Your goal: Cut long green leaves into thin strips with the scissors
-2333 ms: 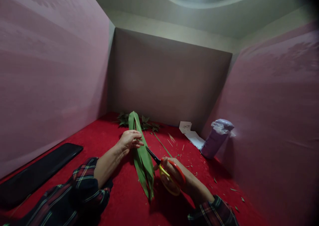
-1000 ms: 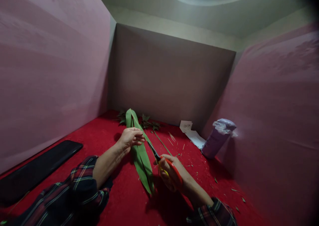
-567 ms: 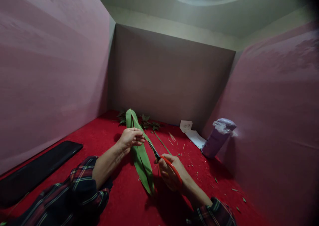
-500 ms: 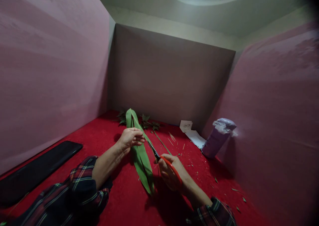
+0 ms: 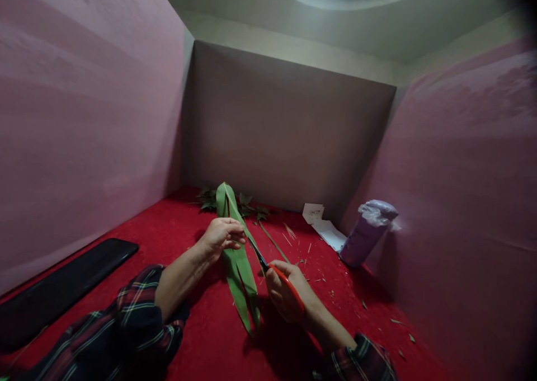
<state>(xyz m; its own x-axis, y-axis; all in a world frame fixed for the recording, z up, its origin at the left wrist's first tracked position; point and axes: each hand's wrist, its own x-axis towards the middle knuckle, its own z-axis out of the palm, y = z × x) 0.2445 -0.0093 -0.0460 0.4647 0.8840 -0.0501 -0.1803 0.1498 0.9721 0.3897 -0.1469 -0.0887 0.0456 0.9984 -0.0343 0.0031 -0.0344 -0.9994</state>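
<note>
My left hand [image 5: 221,239] is closed in a pinch on a long green leaf [image 5: 242,266], which is folded over at its top and hangs down past the fingers in long strips. My right hand [image 5: 289,291] grips a pair of scissors [image 5: 293,292] with orange handles. Their dark blades point up and left, lying along the leaf's right edge close to my left fingertips. The blade tips are partly lost against the leaf, so how far apart they are is unclear.
Dark leafy sprigs [image 5: 208,199] lie at the back. A green stem [image 5: 272,240], thin sticks [image 5: 289,231] and leaf scraps are scattered on the red cloth [image 5: 201,336]. White papers [image 5: 329,234] and a purple plastic-wrapped package [image 5: 364,238] stand right; a long black object [image 5: 71,288] lies left.
The leaf and my left hand have shifted slightly to the right. The scissor handles look closer together than before, with the blades still at the leaf's edge.
</note>
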